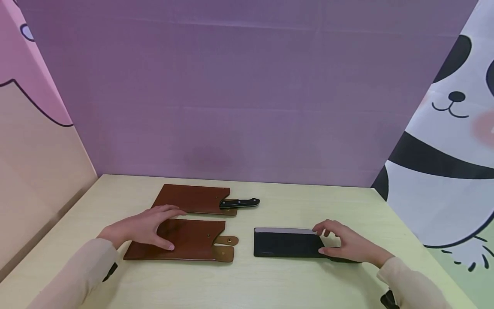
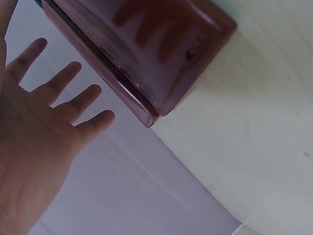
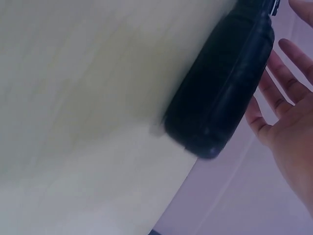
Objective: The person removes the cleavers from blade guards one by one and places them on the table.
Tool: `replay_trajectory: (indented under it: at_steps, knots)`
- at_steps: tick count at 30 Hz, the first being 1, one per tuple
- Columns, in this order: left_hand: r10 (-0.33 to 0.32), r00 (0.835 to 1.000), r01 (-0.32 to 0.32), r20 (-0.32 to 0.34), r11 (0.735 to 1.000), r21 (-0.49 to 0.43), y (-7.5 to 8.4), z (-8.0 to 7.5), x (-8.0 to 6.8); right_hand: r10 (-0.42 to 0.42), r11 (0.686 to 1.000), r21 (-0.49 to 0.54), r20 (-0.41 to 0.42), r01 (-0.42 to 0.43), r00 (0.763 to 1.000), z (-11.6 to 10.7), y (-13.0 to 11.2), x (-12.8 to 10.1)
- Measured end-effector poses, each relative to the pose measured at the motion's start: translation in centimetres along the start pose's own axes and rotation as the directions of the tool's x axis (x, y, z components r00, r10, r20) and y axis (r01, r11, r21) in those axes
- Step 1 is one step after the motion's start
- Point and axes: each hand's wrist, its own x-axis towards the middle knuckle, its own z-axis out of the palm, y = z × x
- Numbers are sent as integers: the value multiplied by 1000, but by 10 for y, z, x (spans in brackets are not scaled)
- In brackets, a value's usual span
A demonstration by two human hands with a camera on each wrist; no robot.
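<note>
1. Left hand (image 1: 148,226), lower left of the head view: fingers spread and nearly straight, resting flat on the near brown sheath (image 1: 181,240), gripping nothing. In the left wrist view, palm wide with fingers splayed (image 2: 46,122) beside the sheath's edge (image 2: 146,73).
2. Right hand (image 1: 345,242), lower right of centre: fingers loosely bent over the right end of the cleaver (image 1: 287,243), fingertips touching the blade near its handle; no closed grip visible. Handle mostly hidden under the palm there, but shown dark and rounded in the right wrist view (image 3: 222,93), with the fingers (image 3: 279,98) relaxed alongside.
3. Cleaver lying flat on the pale surface (image 1: 270,279), just right of the near sheath, blade dark with a bright strip along its far edge.
4. Likely heavy and rigid, sharp along one long edge; best taken by the handle, never by the blade.
5. Near sheath probably light, leathery and a bit floppy, with tan snap straps (image 1: 225,246) at its right end; best pinned flat under the palm or pinched near that end.
6. Farther back, a second brown sheath (image 1: 191,198) with a black knife handle (image 1: 239,203) sticking out to the right.
</note>
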Motion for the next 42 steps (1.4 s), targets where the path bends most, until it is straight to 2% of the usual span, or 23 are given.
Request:
replay_trajectory:
  at_steps: [7,14,21,28,42]
  knots:
    - [45,998,-45,-42,999,12,-3,5,5,62,998,-14,36,-62,997,6,-5,16]
    - [-5,999,6,-48,1000,20,-5,10,12,82,997,-19,68,-81,994,16,-12,33]
    - [-17,998,20,-68,999,44,-4,12,18,50,999,-10,103,-50,993,25,-17,52]
    - [-45,995,52,-89,996,78,-2,13,27,68,998,-23,154,-65,986,34,-22,70]
    - [-57,986,81,-156,985,154,-11,13,39,31,999,-14,159,-29,987,41,-28,105]
